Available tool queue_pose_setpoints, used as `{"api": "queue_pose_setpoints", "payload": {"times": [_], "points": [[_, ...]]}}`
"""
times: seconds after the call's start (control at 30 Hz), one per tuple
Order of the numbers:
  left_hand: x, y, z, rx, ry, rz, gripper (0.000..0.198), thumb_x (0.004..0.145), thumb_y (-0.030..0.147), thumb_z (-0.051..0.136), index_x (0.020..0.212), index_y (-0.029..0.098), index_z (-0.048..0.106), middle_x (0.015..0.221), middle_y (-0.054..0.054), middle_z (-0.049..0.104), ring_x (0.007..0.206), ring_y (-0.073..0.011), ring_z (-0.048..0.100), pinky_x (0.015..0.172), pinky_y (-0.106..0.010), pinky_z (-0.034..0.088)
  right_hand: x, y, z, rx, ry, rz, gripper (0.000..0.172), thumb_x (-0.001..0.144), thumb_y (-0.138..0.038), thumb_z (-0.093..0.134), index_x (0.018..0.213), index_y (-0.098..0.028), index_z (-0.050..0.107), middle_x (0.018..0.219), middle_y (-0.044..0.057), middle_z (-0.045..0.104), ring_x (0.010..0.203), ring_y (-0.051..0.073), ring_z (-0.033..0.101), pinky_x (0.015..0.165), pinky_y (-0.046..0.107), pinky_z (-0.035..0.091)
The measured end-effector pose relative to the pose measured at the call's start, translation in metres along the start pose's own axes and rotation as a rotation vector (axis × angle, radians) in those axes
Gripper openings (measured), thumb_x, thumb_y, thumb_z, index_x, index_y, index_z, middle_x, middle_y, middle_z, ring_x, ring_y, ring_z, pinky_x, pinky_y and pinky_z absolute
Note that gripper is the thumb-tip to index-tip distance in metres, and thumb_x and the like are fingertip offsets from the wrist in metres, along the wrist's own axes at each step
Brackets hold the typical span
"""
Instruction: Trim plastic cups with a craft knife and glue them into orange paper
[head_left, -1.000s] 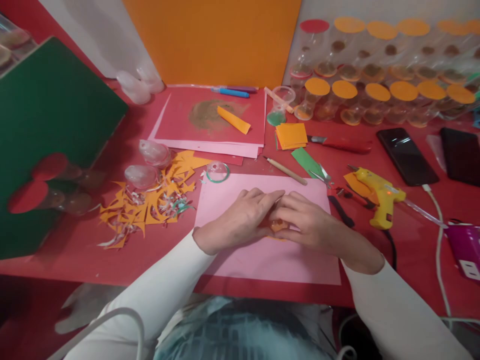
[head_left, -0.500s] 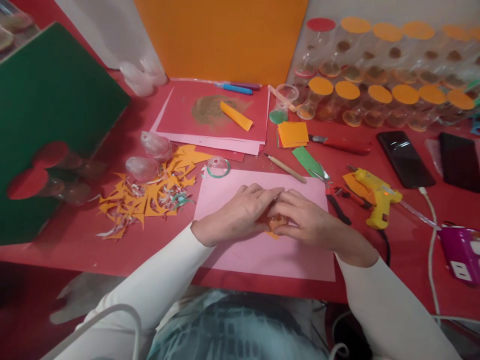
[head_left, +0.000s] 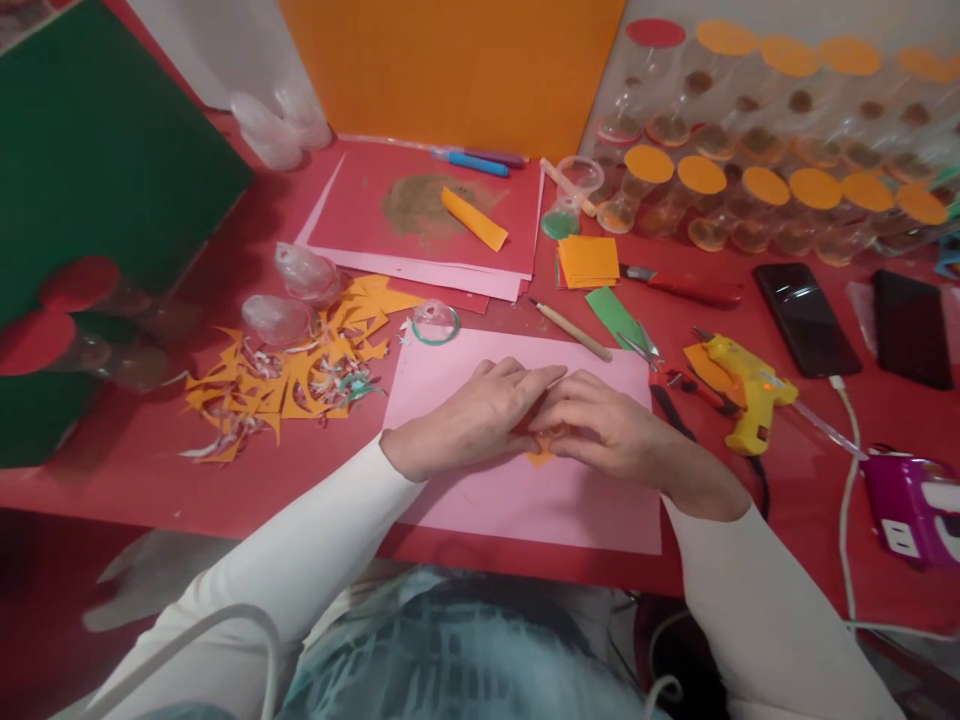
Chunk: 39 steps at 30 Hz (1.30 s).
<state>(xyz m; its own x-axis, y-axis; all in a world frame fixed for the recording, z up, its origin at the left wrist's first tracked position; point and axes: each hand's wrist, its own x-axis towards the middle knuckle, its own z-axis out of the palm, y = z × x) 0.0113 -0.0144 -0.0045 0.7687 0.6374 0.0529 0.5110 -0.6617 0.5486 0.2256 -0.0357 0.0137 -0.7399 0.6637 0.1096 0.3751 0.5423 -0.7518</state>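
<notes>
My left hand [head_left: 487, 415] and my right hand [head_left: 604, 425] meet over the pink sheet [head_left: 465, 500], fingers bent around a small clear plastic piece. My fingers hide most of that piece; its full shape cannot be made out. Under it a corner of orange paper [head_left: 540, 458] sticks out toward me, flat on the sheet. Both hands are closed, fingertips almost touching. At the sheet's far left edge lies a clear plastic bottle top with a green rim [head_left: 435, 323]. A wooden-handled tool [head_left: 574, 331] rests just beyond my right hand.
Orange paper scraps [head_left: 300, 375] and cut bottle tops [head_left: 276, 318] lie left. At right are a yellow glue gun [head_left: 750, 390], pliers [head_left: 701, 388], a red cutter [head_left: 694, 287], phones [head_left: 804, 318] and cables. Orange squares [head_left: 589, 262] and rows of plastic hourglass shapes [head_left: 705, 215] stand behind.
My hands have closed in a little, covering the clear plastic piece that showed between them before. The view has shifted slightly; the other things keep their places.
</notes>
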Motion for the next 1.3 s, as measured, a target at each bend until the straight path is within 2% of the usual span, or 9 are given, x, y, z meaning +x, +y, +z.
{"api": "queue_pose_setpoints", "payload": {"times": [0.13,0.37,0.5,0.63,0.93,1.03,1.2,1.3], "points": [[0.001,0.005,-0.005,-0.027,-0.047,-0.022,0.076,0.081,0.029,0.079,0.144,0.017,0.038,0.108,-0.011,0.069,0.101,-0.0271,0.060,0.085,-0.038,0.044,0.002,0.000,0.001,-0.026,-0.011,0.053,0.009,0.094,-0.022,0.062,0.094,-0.025,0.070,0.100,0.006,0.065,0.106,0.024,0.055,0.095,0.040,0.048],[0.001,0.007,-0.008,-0.057,-0.051,-0.026,0.081,0.077,0.027,0.081,0.144,0.016,0.037,0.106,-0.011,0.069,0.103,-0.0281,0.060,0.086,-0.039,0.044,0.005,-0.006,0.002,-0.055,-0.006,0.103,0.001,0.091,-0.023,0.065,0.090,-0.023,0.066,0.099,0.007,0.061,0.100,0.025,0.057,0.089,0.040,0.050],[0.002,0.006,-0.008,-0.039,-0.063,-0.034,0.076,0.080,0.029,0.079,0.143,0.014,0.039,0.105,-0.011,0.069,0.100,-0.0273,0.061,0.085,-0.038,0.044,0.003,-0.002,0.005,-0.013,0.032,0.090,0.009,0.090,-0.029,0.068,0.095,-0.022,0.066,0.102,0.008,0.061,0.103,0.025,0.057,0.090,0.039,0.052],[0.002,0.004,-0.006,-0.043,-0.046,-0.048,0.076,0.081,0.031,0.078,0.144,0.014,0.039,0.110,-0.013,0.069,0.101,-0.0270,0.060,0.087,-0.039,0.044,0.002,0.002,0.004,0.014,0.012,0.030,0.017,0.092,-0.026,0.064,0.107,-0.022,0.069,0.110,0.010,0.062,0.108,0.025,0.057,0.095,0.041,0.050],[0.002,0.005,-0.005,-0.061,-0.034,-0.038,0.072,0.083,0.029,0.077,0.144,0.014,0.041,0.106,-0.012,0.070,0.101,-0.0273,0.061,0.088,-0.041,0.046,0.003,0.000,0.004,-0.016,-0.015,0.097,0.008,0.090,-0.027,0.065,0.097,-0.023,0.067,0.100,0.008,0.063,0.101,0.026,0.057,0.089,0.041,0.050],[0.000,0.003,-0.009,-0.099,0.006,-0.037,0.069,0.082,0.023,0.075,0.143,0.015,0.042,0.108,-0.012,0.070,0.103,-0.0268,0.061,0.089,-0.042,0.048,0.002,-0.001,0.004,-0.041,0.006,0.141,0.009,0.089,-0.027,0.066,0.097,-0.023,0.066,0.102,0.008,0.062,0.099,0.026,0.058,0.086,0.041,0.051],[-0.005,-0.005,-0.019,-0.202,0.121,-0.036,0.066,0.080,0.004,0.063,0.141,0.019,0.044,0.128,-0.012,0.062,0.114,-0.0215,0.061,0.092,-0.034,0.052,0.002,-0.002,0.006,-0.059,0.056,0.155,0.011,0.088,-0.026,0.068,0.097,-0.022,0.065,0.095,0.006,0.059,0.096,0.025,0.057,0.085,0.041,0.051],[-0.004,-0.011,-0.019,-0.185,0.232,-0.060,0.057,0.082,-0.001,0.053,0.136,0.019,0.051,0.117,-0.009,0.067,0.101,-0.0163,0.065,0.083,-0.028,0.054,0.004,-0.005,0.005,-0.053,0.079,0.156,0.010,0.088,-0.024,0.068,0.096,-0.021,0.063,0.094,0.006,0.060,0.097,0.025,0.057,0.084,0.040,0.051]]}}
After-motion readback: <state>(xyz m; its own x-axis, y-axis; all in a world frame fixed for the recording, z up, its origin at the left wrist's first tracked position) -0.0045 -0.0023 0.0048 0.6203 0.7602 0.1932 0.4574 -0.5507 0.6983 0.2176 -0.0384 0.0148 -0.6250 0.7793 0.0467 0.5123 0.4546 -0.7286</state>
